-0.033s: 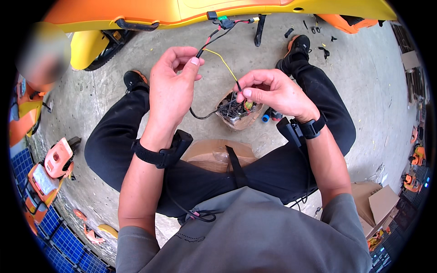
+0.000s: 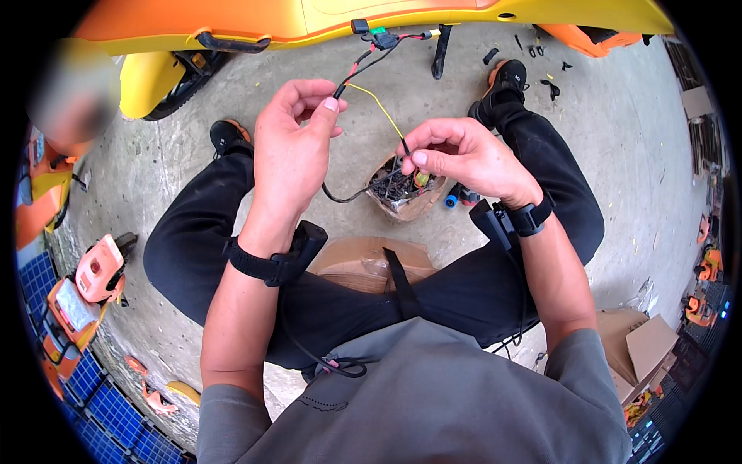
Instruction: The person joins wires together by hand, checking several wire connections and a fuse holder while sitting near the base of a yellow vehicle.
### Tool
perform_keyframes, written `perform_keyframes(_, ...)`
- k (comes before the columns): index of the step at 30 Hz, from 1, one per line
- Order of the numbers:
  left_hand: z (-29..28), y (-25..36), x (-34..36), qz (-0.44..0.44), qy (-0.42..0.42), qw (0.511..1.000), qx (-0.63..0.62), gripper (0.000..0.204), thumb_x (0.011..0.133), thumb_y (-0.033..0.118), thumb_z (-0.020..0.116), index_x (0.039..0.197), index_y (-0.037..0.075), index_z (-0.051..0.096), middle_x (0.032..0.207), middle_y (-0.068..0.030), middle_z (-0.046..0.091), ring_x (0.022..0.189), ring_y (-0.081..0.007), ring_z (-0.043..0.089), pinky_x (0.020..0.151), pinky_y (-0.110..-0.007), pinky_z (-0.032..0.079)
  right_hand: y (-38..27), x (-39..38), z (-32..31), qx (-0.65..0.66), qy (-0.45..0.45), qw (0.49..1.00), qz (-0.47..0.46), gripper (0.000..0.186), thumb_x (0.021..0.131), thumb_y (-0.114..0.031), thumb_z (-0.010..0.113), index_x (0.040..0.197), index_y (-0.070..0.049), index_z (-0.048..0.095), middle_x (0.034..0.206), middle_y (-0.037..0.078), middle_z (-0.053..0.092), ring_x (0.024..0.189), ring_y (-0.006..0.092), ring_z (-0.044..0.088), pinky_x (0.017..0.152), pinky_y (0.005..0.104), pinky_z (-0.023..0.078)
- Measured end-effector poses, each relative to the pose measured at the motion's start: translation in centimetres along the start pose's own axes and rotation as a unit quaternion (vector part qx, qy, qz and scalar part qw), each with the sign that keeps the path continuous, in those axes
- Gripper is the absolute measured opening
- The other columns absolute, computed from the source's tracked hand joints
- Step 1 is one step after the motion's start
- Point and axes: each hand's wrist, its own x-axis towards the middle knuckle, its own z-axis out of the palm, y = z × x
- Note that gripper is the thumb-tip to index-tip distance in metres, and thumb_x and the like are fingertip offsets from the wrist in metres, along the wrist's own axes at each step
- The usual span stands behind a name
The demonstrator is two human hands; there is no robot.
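Observation:
Between thumb and fingers, my left hand point(image 2: 297, 143) pinches a wiring harness point(image 2: 355, 71) with black, red and yellow wires. Its upper end, with black connectors and a green piece, reaches up beside the orange and yellow machine body point(image 2: 309, 29). A thin yellow wire point(image 2: 380, 103) branches off toward my right hand point(image 2: 456, 155), whose fingers are closed on its black-covered end. From under my left hand a black cable loops down and across toward my right hand. Below them an open bag or box of small dark parts point(image 2: 398, 189) stands on the floor.
I sit on a cardboard box point(image 2: 371, 259), legs spread. A blue-ended connector point(image 2: 451, 201) lies beside the parts container. Small black pieces point(image 2: 549, 88) are scattered near my right shoe. An open carton point(image 2: 641, 348) stands at right; orange machines point(image 2: 100, 267) and blue crates point(image 2: 85, 379) line the left.

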Motion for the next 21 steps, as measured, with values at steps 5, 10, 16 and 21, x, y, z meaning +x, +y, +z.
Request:
perform_keyframes(5,0.1,0.1,-0.1,-0.005,0.003,1.000,0.002,0.017,0.095,0.004,0.056,0.111,-0.001,0.059,0.100,-0.0070,0.064,0.096,-0.0132,0.064,0.077,-0.027,0.054,0.0,-0.1,0.2,-0.031,0.016,0.999,0.000,0.012,0.094,-0.008,0.061,0.101,0.002,0.064,0.090,0.004,0.068,0.084,0.0083,0.062,0.079,0.0249,0.050)
perform_keyframes(10,0.0,0.1,0.0,-0.010,0.001,1.000,0.001,0.017,0.095,0.004,0.056,0.111,-0.001,0.059,0.100,-0.0067,0.064,0.096,-0.0129,0.064,0.077,-0.027,0.054,0.1,0.2,0.1,-0.099,0.071,0.993,0.001,0.013,0.095,-0.011,0.060,0.095,0.001,0.063,0.083,0.002,0.065,0.079,0.0073,0.058,0.075,0.0249,0.049)
perform_keyframes(16,-0.1,0.0,0.0,-0.004,-0.001,1.000,-0.005,0.017,0.095,0.004,0.056,0.111,-0.001,0.058,0.100,-0.0067,0.064,0.095,-0.0126,0.063,0.077,-0.027,0.054,0.0,0.3,-0.3,-0.192,0.184,0.964,0.018,0.024,0.100,-0.023,0.055,0.090,-0.001,0.061,0.072,-0.004,0.057,0.066,0.0035,0.047,0.059,0.0212,0.039)
perform_keyframes(21,0.0,0.0,0.0,-0.002,-0.003,1.000,-0.010,0.017,0.095,0.004,0.055,0.111,-0.001,0.059,0.100,-0.0068,0.064,0.095,-0.0125,0.063,0.077,-0.027,0.054,0.8,0.5,-0.5,-0.162,0.204,0.965,-0.028,0.016,0.097,-0.018,0.061,0.092,-0.003,0.061,0.071,-0.005,0.055,0.066,0.0011,0.045,0.059,0.0188,0.038)
